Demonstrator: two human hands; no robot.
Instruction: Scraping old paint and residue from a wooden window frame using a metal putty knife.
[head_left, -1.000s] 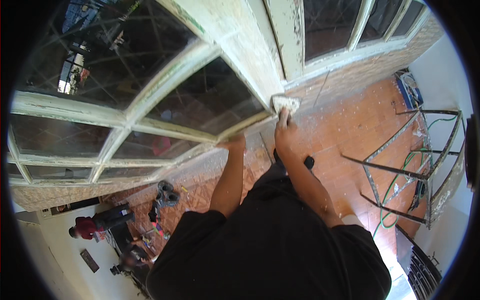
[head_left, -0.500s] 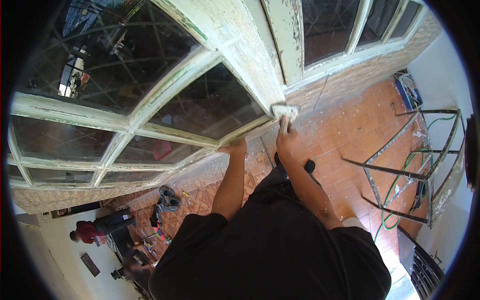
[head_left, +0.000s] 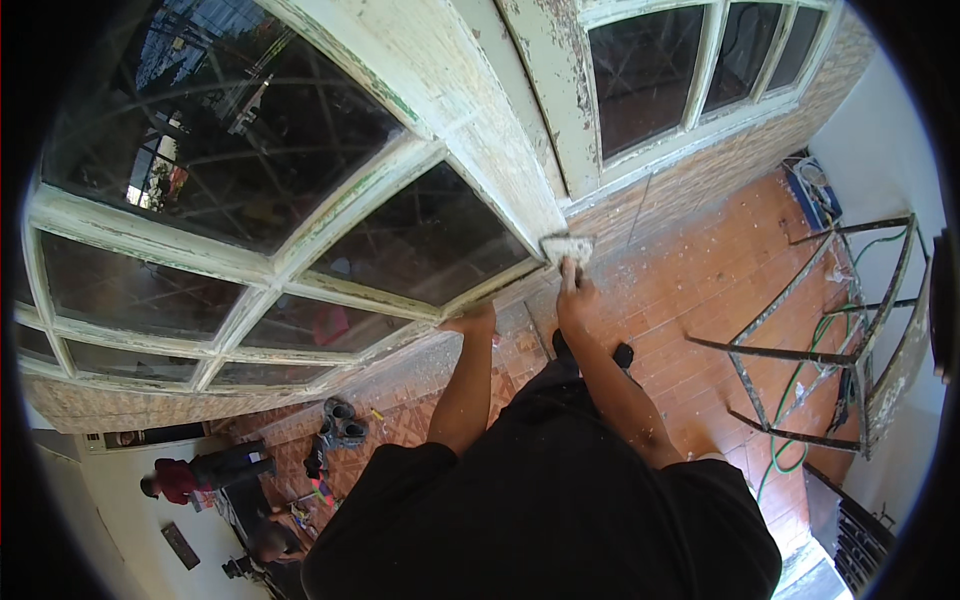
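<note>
My right hand (head_left: 577, 300) is closed around a scraper (head_left: 568, 248) with a wide, paint-flecked white blade. The blade is at the bottom corner of a peeling white wooden window frame (head_left: 520, 165), beside the glass pane (head_left: 430, 235). Where the blade meets the wood is too small to make out. My left hand (head_left: 474, 320) rests against the frame's lower edge, left of the scraper, with its fingers stretched along the wood and partly hidden. Old paint with green traces shows on the bars between the panes.
A rusty metal stand (head_left: 790, 350) and a green hose (head_left: 800, 400) are at the right, with a blue box (head_left: 815, 195) by the wall. Paint flakes dot the tiled floor (head_left: 690, 270). Boots (head_left: 342, 425) lie at the left; a person in red (head_left: 178, 482) is beyond them.
The view has shifted slightly, so the frame sits a little lower in it. The scraper stays at the same corner, its blade angle slightly changed. My left hand keeps its place on the frame.
</note>
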